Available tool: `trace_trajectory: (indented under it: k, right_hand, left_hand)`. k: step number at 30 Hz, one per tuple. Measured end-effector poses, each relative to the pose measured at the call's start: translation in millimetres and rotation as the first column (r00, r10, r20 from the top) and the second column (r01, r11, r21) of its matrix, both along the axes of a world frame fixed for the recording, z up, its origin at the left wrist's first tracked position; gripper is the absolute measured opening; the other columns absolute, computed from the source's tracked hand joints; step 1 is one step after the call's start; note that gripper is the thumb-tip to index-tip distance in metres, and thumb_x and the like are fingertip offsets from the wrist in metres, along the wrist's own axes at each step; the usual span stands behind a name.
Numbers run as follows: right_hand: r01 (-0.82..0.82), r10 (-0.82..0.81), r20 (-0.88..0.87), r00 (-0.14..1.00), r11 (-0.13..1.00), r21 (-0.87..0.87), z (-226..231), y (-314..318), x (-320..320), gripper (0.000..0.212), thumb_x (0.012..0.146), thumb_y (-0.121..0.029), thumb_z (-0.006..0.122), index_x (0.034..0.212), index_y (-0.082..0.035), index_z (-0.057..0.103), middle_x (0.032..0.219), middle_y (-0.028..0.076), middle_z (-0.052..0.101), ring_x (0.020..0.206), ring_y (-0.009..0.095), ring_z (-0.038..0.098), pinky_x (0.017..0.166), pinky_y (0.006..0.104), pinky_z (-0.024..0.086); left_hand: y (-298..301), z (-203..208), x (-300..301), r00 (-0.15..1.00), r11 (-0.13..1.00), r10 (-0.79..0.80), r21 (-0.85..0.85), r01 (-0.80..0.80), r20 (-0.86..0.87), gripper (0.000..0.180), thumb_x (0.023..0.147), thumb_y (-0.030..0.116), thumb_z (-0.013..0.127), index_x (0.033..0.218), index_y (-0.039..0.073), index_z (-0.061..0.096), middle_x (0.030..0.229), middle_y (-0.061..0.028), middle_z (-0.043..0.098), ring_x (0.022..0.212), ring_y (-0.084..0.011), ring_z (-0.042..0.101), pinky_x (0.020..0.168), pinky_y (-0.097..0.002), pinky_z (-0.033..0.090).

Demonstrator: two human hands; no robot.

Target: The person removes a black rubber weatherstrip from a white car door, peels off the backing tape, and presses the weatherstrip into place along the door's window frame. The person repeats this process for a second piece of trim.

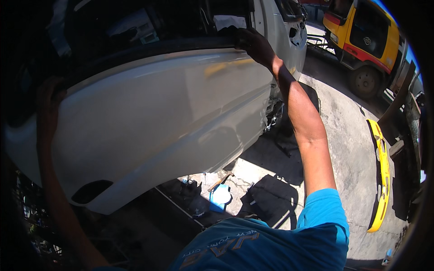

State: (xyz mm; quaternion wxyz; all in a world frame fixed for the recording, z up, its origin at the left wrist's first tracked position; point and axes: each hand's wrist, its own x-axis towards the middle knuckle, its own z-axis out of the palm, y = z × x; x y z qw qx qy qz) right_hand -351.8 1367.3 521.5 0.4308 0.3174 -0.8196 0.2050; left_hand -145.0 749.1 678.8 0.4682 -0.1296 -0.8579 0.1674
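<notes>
White panel (167, 99) carries black strip (153, 50) along its top: right hand (257, 46) clenches strip, left hand (49, 97), shadowed, grip cannot be told; strip looks laid, seating unconfirmed.

The white vehicle panel (158, 108) walls off the left side of the concrete (346, 140) — a hand could pass right of it, until the yellow bumper (383, 176); a truck (368, 40) blocks the far edge.
</notes>
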Motion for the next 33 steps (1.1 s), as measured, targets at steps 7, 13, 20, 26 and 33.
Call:
trace_trajectory:
  k: [7, 13, 20, 26, 33]
  right_hand:
    - [-0.057, 0.075, 0.145, 0.987, 0.991, -0.124, 0, 2, -11, 0.040, 0.085, -0.012, 0.083, 0.122, -0.011, 0.069, 0.115, 0.007, 0.067, 0.099, 0.021, 0.066, 0.087, 0.0355, 0.055]
    - [-0.088, 0.145, 0.228, 0.963, 0.967, -0.241, 2, 15, -21, 0.029, 0.086, -0.008, 0.079, 0.114, -0.008, 0.072, 0.111, 0.007, 0.070, 0.097, 0.018, 0.067, 0.084, 0.0321, 0.056]
    - [0.000, 0.056, 0.221, 0.974, 0.970, -0.244, 2, 18, -20, 0.023, 0.089, -0.004, 0.072, 0.112, -0.004, 0.073, 0.105, 0.009, 0.073, 0.092, 0.018, 0.071, 0.081, 0.0321, 0.056]
    - [-0.017, 0.048, 0.150, 0.988, 0.980, -0.197, 1, 27, -27, 0.027, 0.090, -0.008, 0.073, 0.116, -0.005, 0.072, 0.111, 0.011, 0.074, 0.095, 0.021, 0.072, 0.087, 0.0345, 0.056]
    - [0.010, 0.025, 0.189, 0.982, 0.983, -0.185, 4, 17, -20, 0.028, 0.091, -0.013, 0.075, 0.118, -0.006, 0.073, 0.114, 0.014, 0.074, 0.102, 0.027, 0.073, 0.091, 0.0361, 0.057]
  left_hand:
    - [5, 2, 1, 1.000, 0.999, -0.010, 0.042, 0.011, -0.013, 0.035, 0.096, 0.018, 0.068, 0.130, 0.008, 0.066, 0.139, -0.0137, 0.059, 0.135, -0.0322, 0.052, 0.116, -0.0428, 0.039]
    - [-6, 7, 0, 1.000, 1.000, -0.017, 0.002, 0.016, 0.011, 0.036, 0.095, 0.019, 0.069, 0.129, 0.007, 0.068, 0.140, -0.0132, 0.060, 0.136, -0.0316, 0.052, 0.117, -0.0426, 0.039]
    - [-9, 7, -4, 0.999, 0.999, 0.045, 0.018, -0.045, 0.006, 0.038, 0.093, 0.019, 0.073, 0.128, 0.007, 0.069, 0.144, -0.0137, 0.057, 0.139, -0.0307, 0.048, 0.119, -0.0427, 0.036]
    - [-26, 9, -15, 1.000, 1.000, 0.013, 0.025, -0.013, -0.006, 0.039, 0.092, 0.020, 0.075, 0.128, 0.007, 0.070, 0.147, -0.0135, 0.056, 0.141, -0.0302, 0.047, 0.120, -0.0416, 0.035]
    - [-28, 12, -9, 0.996, 0.997, 0.077, -0.007, -0.078, -0.032, 0.042, 0.090, 0.021, 0.078, 0.128, 0.006, 0.070, 0.144, -0.0149, 0.059, 0.138, -0.0303, 0.050, 0.118, -0.0415, 0.037]
